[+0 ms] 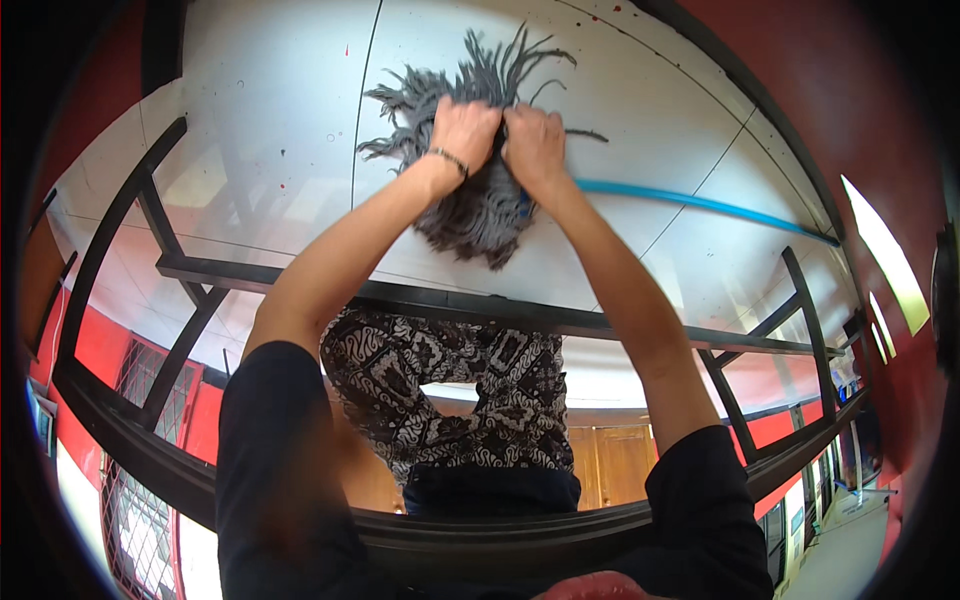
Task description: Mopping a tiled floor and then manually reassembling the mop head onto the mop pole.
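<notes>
While a blue pole (700, 201) stretches rightward over white floor tiles (270, 90), I see a person's left hand (466, 131) and right hand (535, 143), nearly touching, clench strands of a gray mop head (475, 215) beyond a dark frame (455, 302).

The single view comes from the left of two fisheye lenses worn on the person's head, facing steeply down over the lap (450, 390). The sleeves (285, 430) loom large and close at the lower left and lower right; the mop (480, 215) sits farther off, upper middle. The field is very wide: floor (260, 200) fills the top, and straight edges bow toward the dark, rounded rim.
</notes>
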### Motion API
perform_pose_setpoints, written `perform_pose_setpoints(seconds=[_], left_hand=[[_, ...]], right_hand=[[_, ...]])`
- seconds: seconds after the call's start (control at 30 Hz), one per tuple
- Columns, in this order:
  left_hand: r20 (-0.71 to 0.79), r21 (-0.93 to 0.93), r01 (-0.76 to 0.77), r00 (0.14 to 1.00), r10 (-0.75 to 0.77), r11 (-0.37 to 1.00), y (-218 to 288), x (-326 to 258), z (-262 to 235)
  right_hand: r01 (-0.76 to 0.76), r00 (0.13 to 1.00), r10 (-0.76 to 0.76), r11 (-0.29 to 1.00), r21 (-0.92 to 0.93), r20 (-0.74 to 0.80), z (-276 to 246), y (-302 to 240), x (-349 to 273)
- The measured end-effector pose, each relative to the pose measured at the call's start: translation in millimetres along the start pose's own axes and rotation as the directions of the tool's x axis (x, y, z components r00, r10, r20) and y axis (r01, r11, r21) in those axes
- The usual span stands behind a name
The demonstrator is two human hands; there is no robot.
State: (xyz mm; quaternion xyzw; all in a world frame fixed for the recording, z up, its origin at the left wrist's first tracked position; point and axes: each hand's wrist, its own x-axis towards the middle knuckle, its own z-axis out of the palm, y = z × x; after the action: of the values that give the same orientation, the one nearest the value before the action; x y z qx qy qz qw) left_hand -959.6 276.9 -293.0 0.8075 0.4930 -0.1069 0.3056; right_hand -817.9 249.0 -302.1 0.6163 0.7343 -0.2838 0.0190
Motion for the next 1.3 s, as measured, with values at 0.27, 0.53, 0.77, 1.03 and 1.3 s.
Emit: perform_pose_setpoints(seconds=[0.27,0.53,0.77,1.03,1.3], left_hand=[[-0.129,-0.023,0.065,0.989,-0.067,0.998,-11.4,8.7,-13.3],[-0.372,-0.065,0.095,0.922,-0.112,0.993,-48.1,80.7,-47.2],[-0.076,-0.006,0.017,0.997,-0.017,1.0,0.0,-17.9,5.8],[-0.143,-0.058,0.071,0.987,-0.078,0.996,-9.5,-7.8,0.6],[-0.249,-0.11,0.143,0.954,-0.166,0.984,-37.3,57.9,-37.1]], right_hand=[[-0.079,0.981,0.089,0.995,0.064,-0.171,-8.2,-8.6,22.6],[0.036,0.913,0.034,0.986,0.162,-0.407,-35.1,7.4,103.4],[0.131,0.972,-0.119,0.99,0.047,-0.2,10.1,-3.3,-8.1],[-0.067,0.981,0.087,0.99,0.121,-0.174,3.3,-11.1,6.1],[-0.05,0.946,0.111,0.979,0.2,-0.305,-15.7,7.0,76.6]])
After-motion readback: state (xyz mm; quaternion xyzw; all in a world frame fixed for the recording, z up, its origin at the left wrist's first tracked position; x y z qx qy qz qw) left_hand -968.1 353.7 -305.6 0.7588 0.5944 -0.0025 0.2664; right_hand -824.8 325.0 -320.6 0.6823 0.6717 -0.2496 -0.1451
